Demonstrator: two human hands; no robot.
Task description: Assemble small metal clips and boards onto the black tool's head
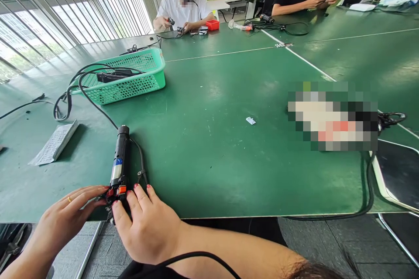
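Observation:
A black, tube-shaped device (121, 148) with a knurled cap, a blue-and-white label and a cable lies on the green table (203, 170) near its front edge. At its near end are small red and orange parts. My left hand (70, 211) is closed on that end from the left, thumb below and fingertips touching it. From the right, my right hand (149, 222) presses its thumb and fingers against the same end. Both hands partly hide the near end, so its details cannot be made out.
Beyond the device stands a green plastic basket (131, 89) holding black cables. A folded paper packet (55, 144) lies left. A paper scrap (250, 120), a blurred-out item (334, 117) and a black, white-rimmed panel (401, 174) are rightward. Several people sit across the table.

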